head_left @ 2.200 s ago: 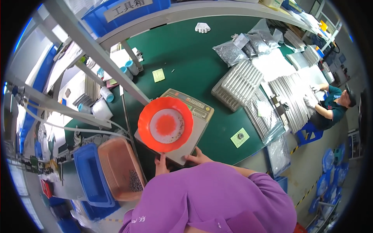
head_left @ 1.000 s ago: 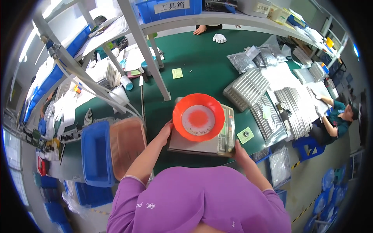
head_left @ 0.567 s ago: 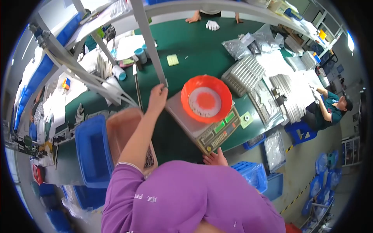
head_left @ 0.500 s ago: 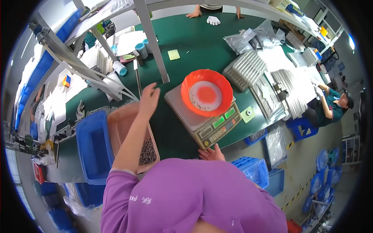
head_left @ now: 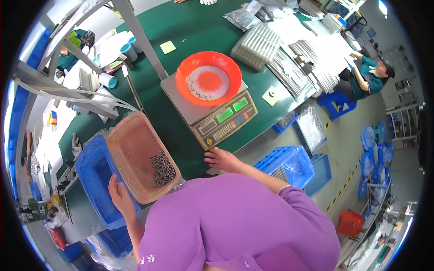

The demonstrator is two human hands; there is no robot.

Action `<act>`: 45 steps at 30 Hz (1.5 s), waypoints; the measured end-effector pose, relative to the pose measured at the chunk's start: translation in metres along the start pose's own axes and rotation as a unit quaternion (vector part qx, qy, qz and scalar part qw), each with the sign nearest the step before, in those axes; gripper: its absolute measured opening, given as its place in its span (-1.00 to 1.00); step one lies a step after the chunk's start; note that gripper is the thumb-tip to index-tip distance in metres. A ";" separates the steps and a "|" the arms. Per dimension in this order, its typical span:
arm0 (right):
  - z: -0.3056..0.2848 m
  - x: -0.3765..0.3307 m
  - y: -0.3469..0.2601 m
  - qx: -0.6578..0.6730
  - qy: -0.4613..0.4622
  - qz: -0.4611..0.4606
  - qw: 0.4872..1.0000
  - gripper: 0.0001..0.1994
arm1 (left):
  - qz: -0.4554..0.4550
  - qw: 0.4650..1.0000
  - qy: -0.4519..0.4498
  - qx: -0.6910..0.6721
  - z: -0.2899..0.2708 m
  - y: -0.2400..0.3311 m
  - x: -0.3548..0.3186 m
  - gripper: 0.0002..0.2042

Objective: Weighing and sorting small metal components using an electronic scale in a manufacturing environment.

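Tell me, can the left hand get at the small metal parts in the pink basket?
Probably yes: the left hand looks empty at the edge of the blue basket, and the small metal parts lie uncovered in the adjacent pink basket. Only its rim seems in between.

My bare left hand (head_left: 119, 194) and right hand (head_left: 221, 159): two
Scalloped orange-red plastic bowls (head_left: 208, 80): one
Grey-and-tan weighing scales (head_left: 221, 123): one
Pink rectangular plastic baskets (head_left: 129, 140): one
Yellow-green square paper notes (head_left: 167, 47) on my green bench (head_left: 192, 27): two

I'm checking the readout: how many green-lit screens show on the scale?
2, on the scale, beside the red bowl: left screen, and right screen beside it. None seems hidden.
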State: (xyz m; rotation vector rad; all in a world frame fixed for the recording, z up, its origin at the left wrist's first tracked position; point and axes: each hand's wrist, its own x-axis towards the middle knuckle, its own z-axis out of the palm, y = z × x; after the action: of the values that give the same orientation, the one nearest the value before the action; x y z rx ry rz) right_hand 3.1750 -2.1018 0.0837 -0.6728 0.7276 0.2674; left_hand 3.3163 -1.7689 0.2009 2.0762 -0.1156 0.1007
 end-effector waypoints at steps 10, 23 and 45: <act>-0.095 -0.051 -0.087 -0.524 0.353 -0.374 0.679 -0.66 | 0.068 0.996 -0.052 -0.005 0.033 0.015 -0.031 -0.74; -0.097 -0.050 -0.126 -0.795 0.208 -0.282 0.494 -0.43 | 0.019 0.993 -0.036 0.114 0.084 0.027 -0.086 -0.72; -0.122 -0.052 -0.155 -0.847 0.067 -0.277 0.449 -0.30 | 0.031 0.945 0.070 0.319 0.119 0.006 -0.128 -0.61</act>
State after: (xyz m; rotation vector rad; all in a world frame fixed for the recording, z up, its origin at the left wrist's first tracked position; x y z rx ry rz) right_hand 3.1424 -2.2988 0.1255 -2.8681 0.0490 0.2606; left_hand 3.1919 -1.8708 0.1333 2.7028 -0.0659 0.3639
